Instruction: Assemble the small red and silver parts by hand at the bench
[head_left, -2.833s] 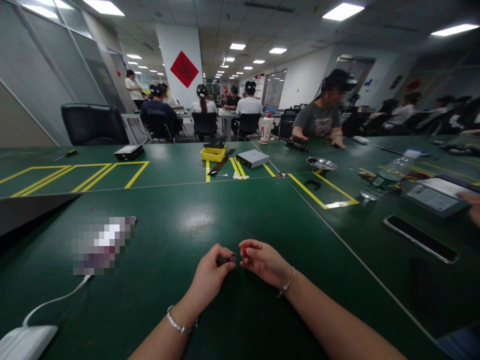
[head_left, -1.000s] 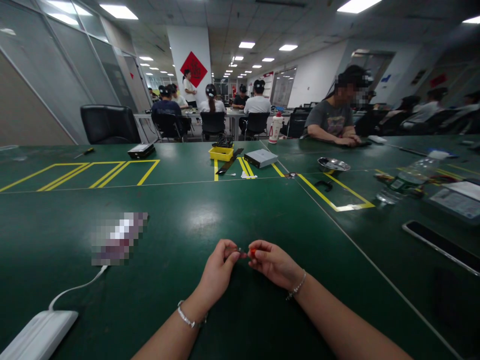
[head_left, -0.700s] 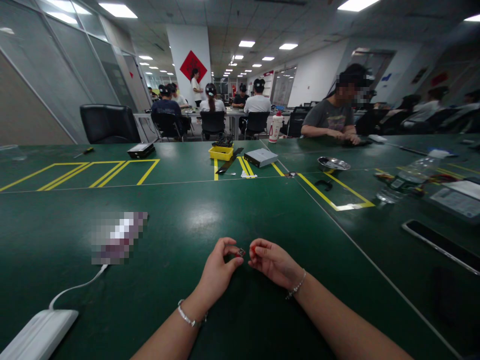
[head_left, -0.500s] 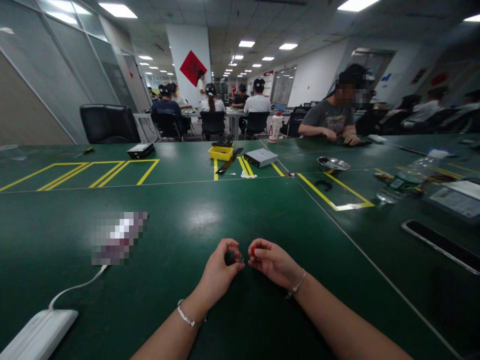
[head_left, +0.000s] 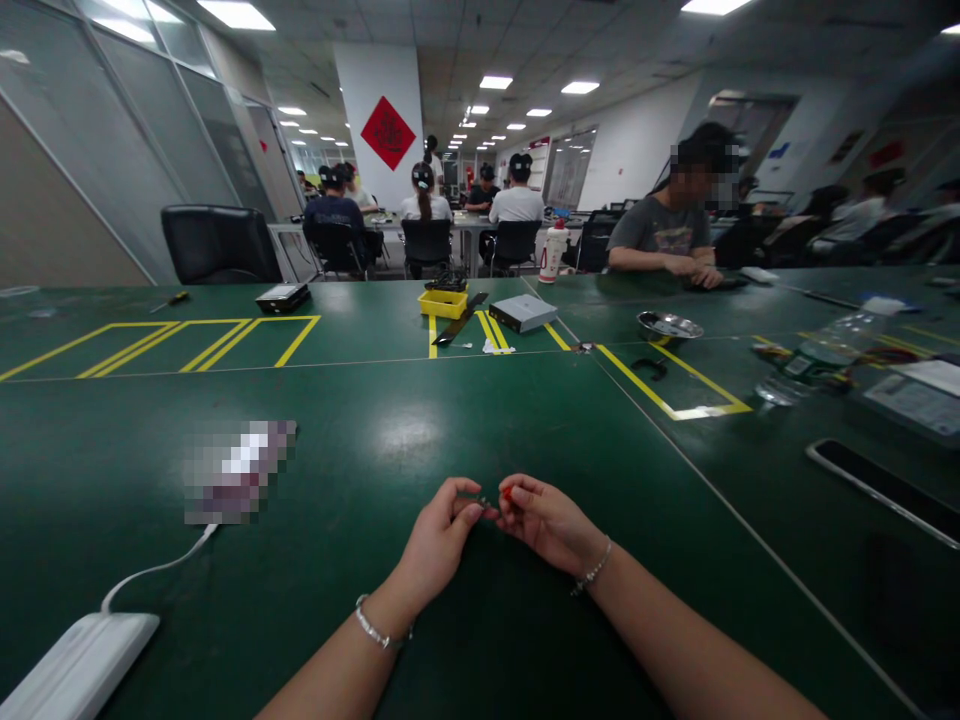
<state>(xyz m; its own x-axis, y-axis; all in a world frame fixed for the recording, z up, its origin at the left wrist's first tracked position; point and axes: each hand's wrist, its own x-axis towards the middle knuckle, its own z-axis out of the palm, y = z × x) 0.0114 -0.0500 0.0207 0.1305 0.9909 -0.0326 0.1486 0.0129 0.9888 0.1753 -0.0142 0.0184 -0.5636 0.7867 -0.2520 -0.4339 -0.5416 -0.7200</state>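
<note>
Both my hands are close together above the green table, fingertips nearly meeting. My left hand is closed in a pinch on a small metallic piece, too small to name. Between the thumb and fingers of my right hand sits a small orange-red piece, mostly covered by the fingertips. Whether the two pieces touch each other I cannot tell.
At left a pixelated phone-like object is cabled to a white power bank. A black phone and a water bottle lie at right. Farther back are a yellow bin, a grey box, a metal dish and a seated person.
The fingers of my left hand have closed more, and its thumb has moved up around the small metallic piece. My two hands' fingertips are slightly nearer each other.
</note>
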